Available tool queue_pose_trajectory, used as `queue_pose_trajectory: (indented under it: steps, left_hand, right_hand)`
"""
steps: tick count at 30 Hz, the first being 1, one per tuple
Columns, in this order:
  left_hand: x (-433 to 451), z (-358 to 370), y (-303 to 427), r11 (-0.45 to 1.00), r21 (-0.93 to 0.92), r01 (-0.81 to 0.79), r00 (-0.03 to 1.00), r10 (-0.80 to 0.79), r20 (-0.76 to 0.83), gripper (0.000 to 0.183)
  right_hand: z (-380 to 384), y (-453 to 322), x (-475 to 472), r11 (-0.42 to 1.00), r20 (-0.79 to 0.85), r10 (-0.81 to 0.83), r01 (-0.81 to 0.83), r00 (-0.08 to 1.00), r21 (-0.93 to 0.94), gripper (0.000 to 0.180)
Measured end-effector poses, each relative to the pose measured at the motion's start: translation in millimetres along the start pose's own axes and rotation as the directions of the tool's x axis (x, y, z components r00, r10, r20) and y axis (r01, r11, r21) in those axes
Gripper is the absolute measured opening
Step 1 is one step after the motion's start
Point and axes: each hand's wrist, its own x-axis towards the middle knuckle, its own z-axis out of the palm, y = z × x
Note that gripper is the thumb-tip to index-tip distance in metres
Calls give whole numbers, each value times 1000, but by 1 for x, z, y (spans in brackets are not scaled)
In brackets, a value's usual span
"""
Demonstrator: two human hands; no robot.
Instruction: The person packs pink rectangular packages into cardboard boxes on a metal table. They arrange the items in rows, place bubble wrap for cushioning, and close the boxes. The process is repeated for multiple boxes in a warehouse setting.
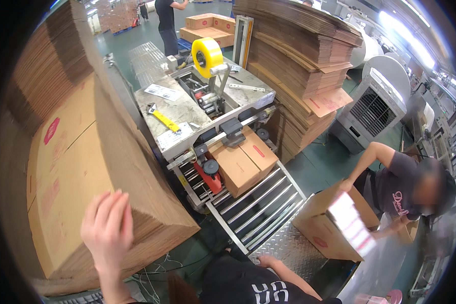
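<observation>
My left hand is raised over the near corner of a tall stack of flattened cardboard cartons. Its fingers are together and bent; whether they touch the top carton cannot be made out. My right hand lies low by the near edge of a diamond-plate metal surface, with its fingers partly hidden. Beyond that plate runs a roller conveyor. A closed carton sits at its far end, partly under the carton-sealing machine.
A yellow tape roll tops the machine, with an adjustable wrench on its bed. To the right, a co-worker handles white packs at an open carton. More flattened cartons stand behind, beside an air cooler.
</observation>
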Motion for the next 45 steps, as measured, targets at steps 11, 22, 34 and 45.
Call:
queue_pose_trajectory:
  steps: [11,22,34,45]
  left_hand:
    - [20,-42,-53,995,-35,-92,995,91,-35,28]
    - [-37,-121,88,851,516,-99,824,361,-437,14]
    - [-104,-240,309,585,66,-808,260,454,-852,42]
    - [-62,106,286,-33,-993,112,835,-538,112,49]
  right_hand:
    - [148,73,-89,939,-382,201,-66,902,338,59]
    - [376,71,-235,739,-435,300,82,849,669,63]
    - [169,-52,-351,847,-954,78,486,288,216,95]
    - [186,39,-444,915,-887,385,-24,-256,403,28]
